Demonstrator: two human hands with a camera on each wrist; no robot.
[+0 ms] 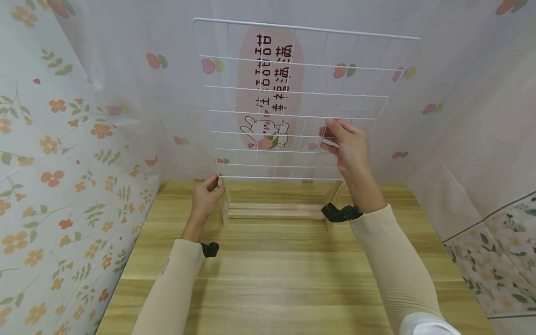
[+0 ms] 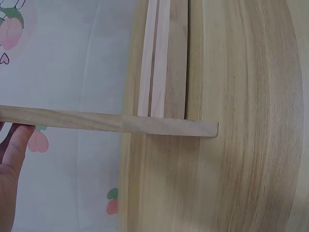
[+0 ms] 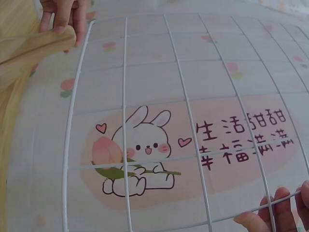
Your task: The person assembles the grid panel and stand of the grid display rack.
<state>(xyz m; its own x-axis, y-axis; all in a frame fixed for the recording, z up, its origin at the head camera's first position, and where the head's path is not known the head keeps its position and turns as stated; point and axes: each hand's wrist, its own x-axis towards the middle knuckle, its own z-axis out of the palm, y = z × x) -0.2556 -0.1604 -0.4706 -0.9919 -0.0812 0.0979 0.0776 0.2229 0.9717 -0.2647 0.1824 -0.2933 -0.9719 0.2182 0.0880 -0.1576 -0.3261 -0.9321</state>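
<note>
A white wire grid panel (image 1: 310, 92) stands up at the back of the table, its lower edge right at the tops of a small wooden stand (image 1: 272, 213). My right hand (image 1: 352, 149) holds the panel by its wires on the right side, thumb and fingers around them. At the panel's lower left corner, my left hand (image 1: 205, 200) pinches the top end of the stand's left side piece (image 2: 169, 127). In the right wrist view the left thumb lies on that rounded wooden end, close beside the grid's edge wire (image 3: 67, 145).
The stand rests on a wood-grain table (image 1: 268, 270). Behind it hangs a pale curtain (image 1: 176, 102) with fruit prints, a rabbit drawing and lettering. A flowered curtain (image 1: 54, 153) borders the left side. Dark straps (image 1: 341, 213) sit at the wrists.
</note>
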